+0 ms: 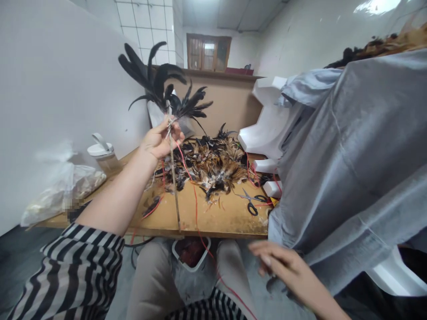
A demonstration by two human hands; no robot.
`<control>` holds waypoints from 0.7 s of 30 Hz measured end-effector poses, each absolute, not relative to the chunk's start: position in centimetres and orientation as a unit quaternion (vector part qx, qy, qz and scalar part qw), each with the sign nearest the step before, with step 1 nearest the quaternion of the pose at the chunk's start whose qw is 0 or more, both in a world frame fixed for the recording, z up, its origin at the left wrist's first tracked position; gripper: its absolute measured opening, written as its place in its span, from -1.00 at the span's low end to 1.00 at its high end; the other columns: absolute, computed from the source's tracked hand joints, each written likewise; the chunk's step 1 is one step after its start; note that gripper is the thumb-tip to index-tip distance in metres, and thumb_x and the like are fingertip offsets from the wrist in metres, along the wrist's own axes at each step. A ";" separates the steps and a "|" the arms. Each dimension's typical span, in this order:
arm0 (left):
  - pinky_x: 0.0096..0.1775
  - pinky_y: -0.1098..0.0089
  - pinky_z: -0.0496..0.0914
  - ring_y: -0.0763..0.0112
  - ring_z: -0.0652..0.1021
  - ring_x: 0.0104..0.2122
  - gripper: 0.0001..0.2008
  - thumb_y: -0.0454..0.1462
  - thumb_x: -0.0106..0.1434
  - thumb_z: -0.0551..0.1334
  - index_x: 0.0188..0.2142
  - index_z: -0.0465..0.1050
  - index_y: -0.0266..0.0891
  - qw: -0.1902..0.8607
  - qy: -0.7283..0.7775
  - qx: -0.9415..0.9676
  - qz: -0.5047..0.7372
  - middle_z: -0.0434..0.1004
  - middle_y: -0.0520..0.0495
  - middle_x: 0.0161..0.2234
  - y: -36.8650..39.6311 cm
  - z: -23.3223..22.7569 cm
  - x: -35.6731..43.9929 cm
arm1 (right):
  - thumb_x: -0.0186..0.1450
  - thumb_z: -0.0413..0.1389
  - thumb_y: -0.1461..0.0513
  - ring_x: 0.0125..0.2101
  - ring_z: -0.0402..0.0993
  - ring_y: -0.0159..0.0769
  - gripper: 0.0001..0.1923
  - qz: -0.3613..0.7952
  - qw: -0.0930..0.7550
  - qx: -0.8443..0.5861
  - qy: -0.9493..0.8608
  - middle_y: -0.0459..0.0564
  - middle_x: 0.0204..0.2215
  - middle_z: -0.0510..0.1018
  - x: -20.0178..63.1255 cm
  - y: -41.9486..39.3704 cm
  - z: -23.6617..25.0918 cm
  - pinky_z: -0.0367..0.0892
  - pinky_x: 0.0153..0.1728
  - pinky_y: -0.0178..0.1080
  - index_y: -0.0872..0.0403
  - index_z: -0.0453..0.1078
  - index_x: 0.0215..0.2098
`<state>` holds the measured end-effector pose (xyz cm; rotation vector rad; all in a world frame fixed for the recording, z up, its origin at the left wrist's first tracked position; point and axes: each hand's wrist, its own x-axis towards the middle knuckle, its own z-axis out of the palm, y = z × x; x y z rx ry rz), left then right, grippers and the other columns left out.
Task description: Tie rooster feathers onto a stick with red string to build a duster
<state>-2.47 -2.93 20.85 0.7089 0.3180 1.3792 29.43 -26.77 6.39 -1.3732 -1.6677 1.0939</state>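
Note:
My left hand (165, 138) is closed around a thin stick (174, 186) and the quill ends of a bunch of long black feathers (156, 78). The feathers fan out above my fingers, and the stick slants down to the table's front edge. From near this hand a red cord (195, 200) runs down over the edge and across my lap. Low on the right is my right hand (280, 262), beside my knee and apart from the table. Its fingers are blurred by motion and partly bent; whether anything is in them cannot be made out.
A pile of brown and black feathers (220, 166) covers the back of the wooden table (220, 222). Black-handled scissors (252, 204) lie at its right. At left stand a lidded cup (102, 153) and a plastic bag (73, 184). Grey cloth (316, 169) hangs at right; a tub (193, 268) sits below.

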 end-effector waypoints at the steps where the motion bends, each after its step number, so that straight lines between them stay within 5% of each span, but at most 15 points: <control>1: -0.28 0.34 0.40 0.47 0.53 -0.49 -0.88 -0.29 0.20 0.14 -0.40 0.42 -0.26 0.710 0.146 0.321 0.609 0.47 0.01 -0.54 -3.3 20.6 -1.8 | 0.22 0.03 0.09 -0.47 0.42 -0.33 -0.75 0.453 0.371 -0.490 -0.646 0.04 -0.26 0.50 28.0 -24.3 8.0 0.36 -0.34 -0.20 0.00 0.43 -0.22; 6: -0.23 0.31 0.40 0.46 0.54 -0.48 -0.87 -0.27 0.20 0.14 -0.33 0.42 -0.27 0.727 0.169 0.327 0.580 0.48 0.00 -0.53 -4.6 19.7 0.7 | 0.15 0.11 0.09 -0.55 0.37 -0.46 -0.51 0.589 0.481 -0.295 -0.578 0.01 -0.16 0.44 18.9 -13.8 14.5 0.31 -0.54 -0.33 -0.08 0.19 0.04; 9: -0.21 0.30 0.40 0.46 0.54 -0.48 -0.87 -0.28 0.21 0.12 -0.32 0.42 -0.27 0.720 0.178 0.324 0.588 0.49 -0.01 -0.52 -4.8 19.3 0.0 | 0.12 0.14 0.09 -0.63 0.26 -0.51 -0.56 0.678 0.412 -0.228 -0.564 -0.08 -0.43 0.44 16.1 -11.0 14.4 0.23 -0.61 -0.38 0.03 0.28 -0.06; 12: -0.21 0.28 0.41 0.47 0.53 -0.49 -0.87 -0.30 0.22 0.11 -0.34 0.42 -0.27 0.708 0.187 0.312 0.606 0.47 0.01 -0.54 -4.5 19.0 -2.6 | 0.12 0.14 0.08 -0.72 0.02 -0.58 -0.70 0.692 0.397 -0.248 -0.549 -0.23 -0.69 0.20 17.5 -10.7 12.3 -0.01 -0.70 -0.45 0.13 0.35 -0.30; 16: -0.26 0.27 0.43 0.45 0.53 -0.51 -0.87 -0.30 0.22 0.11 -0.36 0.41 -0.27 0.673 0.209 0.282 0.651 0.47 -0.01 -0.55 -3.5 18.7 -7.1 | 0.12 0.11 0.03 -0.72 -0.05 -0.55 -0.70 0.609 0.358 -0.399 -0.585 -0.22 -0.72 0.12 24.6 -12.2 9.5 -0.11 -0.69 -0.41 0.13 0.34 -0.46; 21: -0.31 0.34 0.43 0.49 0.51 -0.53 -0.86 -0.30 0.22 0.11 -0.40 0.39 -0.30 0.661 0.209 0.263 0.671 0.45 -0.01 -0.56 -0.8 17.5 -10.2 | 0.10 0.11 0.08 -0.51 0.31 -0.28 -0.79 0.374 0.247 -0.577 -0.683 0.05 -0.55 0.42 35.7 -13.9 6.4 0.16 -0.48 -0.23 0.03 0.42 -0.55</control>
